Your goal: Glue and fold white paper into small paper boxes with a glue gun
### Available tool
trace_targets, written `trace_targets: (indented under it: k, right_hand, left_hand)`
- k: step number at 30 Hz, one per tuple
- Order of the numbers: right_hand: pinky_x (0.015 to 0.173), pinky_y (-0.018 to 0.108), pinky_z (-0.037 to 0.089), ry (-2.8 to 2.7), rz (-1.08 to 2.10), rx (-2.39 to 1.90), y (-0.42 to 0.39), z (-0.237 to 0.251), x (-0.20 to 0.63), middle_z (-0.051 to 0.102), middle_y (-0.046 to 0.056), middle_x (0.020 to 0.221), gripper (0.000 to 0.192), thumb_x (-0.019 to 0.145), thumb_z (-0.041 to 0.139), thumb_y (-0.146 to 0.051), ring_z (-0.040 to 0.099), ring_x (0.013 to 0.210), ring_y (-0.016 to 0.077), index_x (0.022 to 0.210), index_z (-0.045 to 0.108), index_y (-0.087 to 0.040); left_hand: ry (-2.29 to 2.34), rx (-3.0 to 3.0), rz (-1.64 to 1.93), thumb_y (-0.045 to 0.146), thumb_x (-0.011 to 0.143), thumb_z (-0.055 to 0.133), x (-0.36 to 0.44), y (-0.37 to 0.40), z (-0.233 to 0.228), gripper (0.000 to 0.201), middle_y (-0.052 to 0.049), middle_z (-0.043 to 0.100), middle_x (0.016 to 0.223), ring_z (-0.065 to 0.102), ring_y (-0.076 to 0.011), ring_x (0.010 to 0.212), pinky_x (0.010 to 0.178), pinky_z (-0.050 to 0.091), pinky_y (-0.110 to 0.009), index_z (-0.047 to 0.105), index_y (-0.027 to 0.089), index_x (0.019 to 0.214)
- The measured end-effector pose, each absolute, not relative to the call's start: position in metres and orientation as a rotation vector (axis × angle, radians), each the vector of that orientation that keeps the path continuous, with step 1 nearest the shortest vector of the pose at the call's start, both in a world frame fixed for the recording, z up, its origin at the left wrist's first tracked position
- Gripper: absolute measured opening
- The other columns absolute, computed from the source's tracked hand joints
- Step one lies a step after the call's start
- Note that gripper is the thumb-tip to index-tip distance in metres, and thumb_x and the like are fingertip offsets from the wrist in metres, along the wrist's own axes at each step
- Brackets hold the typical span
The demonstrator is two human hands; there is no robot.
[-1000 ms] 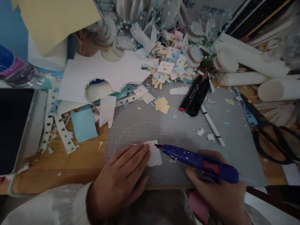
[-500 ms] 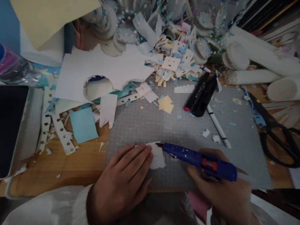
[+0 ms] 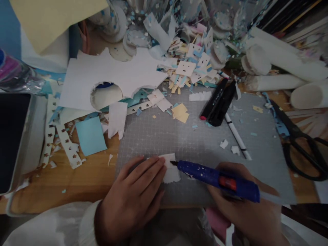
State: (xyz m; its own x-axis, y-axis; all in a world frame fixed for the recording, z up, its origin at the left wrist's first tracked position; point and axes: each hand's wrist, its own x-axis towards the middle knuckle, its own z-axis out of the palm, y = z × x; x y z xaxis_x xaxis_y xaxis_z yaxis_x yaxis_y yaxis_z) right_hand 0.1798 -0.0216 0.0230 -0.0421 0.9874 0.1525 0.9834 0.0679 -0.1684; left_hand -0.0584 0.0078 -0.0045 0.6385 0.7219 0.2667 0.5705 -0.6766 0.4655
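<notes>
A blue hot glue gun with a red switch is in my right hand, fingers wrapped round its handle. A pale glue stick juts from its back end. Its dark nozzle tip meets or hovers just over a small white piece of paper; contact is hard to tell. My left hand lies flat over the left part of that paper, fingers stretched out and pressing it on the grey cutting mat. The paper shows a crease or fold near its top and a ragged lower edge. My left fingertips cover the rest.
Black markers and a white pen lie beyond the glue gun. Black scissors rest at the right. A heap of paper cutouts, a cut white sheet and a blue paper square lie farther off. A tablet-like device is leftmost.
The glue gun's nozzle has shifted slightly towards me, from the paper's top edge down onto its upper right part. My left hand stays in place on the paper.
</notes>
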Motion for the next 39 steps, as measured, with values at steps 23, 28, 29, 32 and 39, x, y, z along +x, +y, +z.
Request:
trace_targets:
  k: [23, 28, 29, 32, 39]
  right_hand:
    - [0.05, 0.026, 0.039, -2.355, -0.124, -1.799, -0.041, 0.025, 0.2, 0.065, 0.0, 0.07, 0.018, 0.084, 0.048, -0.033, 0.063, 0.056, 0.014, 0.094, 0.054, -0.021]
    - [0.051, 0.025, 0.042, -2.292, -0.068, -1.813, -0.047, 0.024, 0.203, 0.066, -0.001, 0.071, 0.018, 0.084, 0.049, -0.035, 0.063, 0.055, 0.0144, 0.094, 0.055, -0.022]
    - [0.052, 0.025, 0.043, -2.233, -0.048, -1.839, -0.049, 0.025, 0.205, 0.065, -0.001, 0.07, 0.019, 0.083, 0.05, -0.038, 0.063, 0.056, 0.0145, 0.094, 0.055, -0.022]
    - [0.053, 0.025, 0.045, -1.939, -0.123, -2.006, -0.053, 0.029, 0.215, 0.063, -0.001, 0.069, 0.024, 0.081, 0.056, -0.044, 0.062, 0.056, 0.0155, 0.09, 0.056, -0.022]
    - [0.056, 0.036, 0.043, -1.626, -0.414, -2.287, -0.041, 0.017, 0.275, 0.059, 0.013, 0.083, 0.035, 0.079, 0.063, -0.04, 0.062, 0.074, 0.0299, 0.104, 0.053, -0.017]
  left_hand:
    - [1.023, 2.51, 0.64, 0.018, 0.089, 0.052, -0.06, 0.005, -0.006, 0.031, -0.01, 0.066, 0.124, 0.057, -0.0244, 0.116, 0.101, 0.035, -0.043, 0.062, 0.009, 0.117]
    - [1.011, 2.538, 0.645, 0.017, 0.088, 0.052, -0.061, 0.004, -0.007, 0.031, -0.011, 0.065, 0.124, 0.058, -0.0261, 0.116, 0.1, 0.039, -0.046, 0.061, 0.009, 0.117]
    - [0.999, 2.54, 0.65, 0.017, 0.088, 0.052, -0.061, 0.004, -0.007, 0.031, -0.012, 0.065, 0.124, 0.057, -0.0266, 0.117, 0.1, 0.04, -0.047, 0.061, 0.009, 0.117]
    - [0.948, 2.515, 0.703, 0.014, 0.088, 0.051, -0.064, 0.004, -0.006, 0.033, -0.014, 0.064, 0.124, 0.056, -0.0266, 0.119, 0.1, 0.042, -0.047, 0.059, 0.009, 0.119]
    - [1.062, 2.362, 0.877, 0.011, 0.089, 0.051, -0.065, 0.013, 0.001, 0.028, -0.011, 0.065, 0.116, 0.06, -0.0212, 0.106, 0.092, 0.048, -0.04, 0.059, 0.017, 0.115]
